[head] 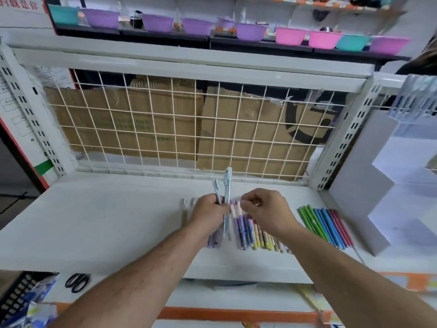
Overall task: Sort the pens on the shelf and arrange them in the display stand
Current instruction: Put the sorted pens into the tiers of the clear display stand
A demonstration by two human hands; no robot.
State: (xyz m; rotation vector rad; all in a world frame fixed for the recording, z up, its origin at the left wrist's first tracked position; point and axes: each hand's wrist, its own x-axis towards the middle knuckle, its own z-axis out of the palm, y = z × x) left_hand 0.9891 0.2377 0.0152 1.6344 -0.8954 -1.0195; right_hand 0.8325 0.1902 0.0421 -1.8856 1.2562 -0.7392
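Far to my left, on the lower ledge, black scissors (77,282) are lying idle. On the white shelf (94,221) above them, my left hand (209,213) is gripping a small bunch of pale blue pens (227,185). Its fingers are curling tight round the barrels, so the clipped caps are standing up in front of the wire grid (165,129). Just beside that bunch, a row of purple and yellow pens (246,230) is lying flat on the shelf, side by side. My right hand (264,209) is hovering over the cap ends of that row with its fingers curled in. I cannot tell whether they are pinching a pen or only touching one. Further right, apart from that row, green, blue and red pens (326,227) are lying grouped by colour. Beyond them the white stepped display stand (364,190) is standing at the shelf's end. I judge I am in the sorting step, gathering like pens into one hand. The next move is calling for a clean pick of a matching pen without scattering its neighbours, then a carry across to the stand.
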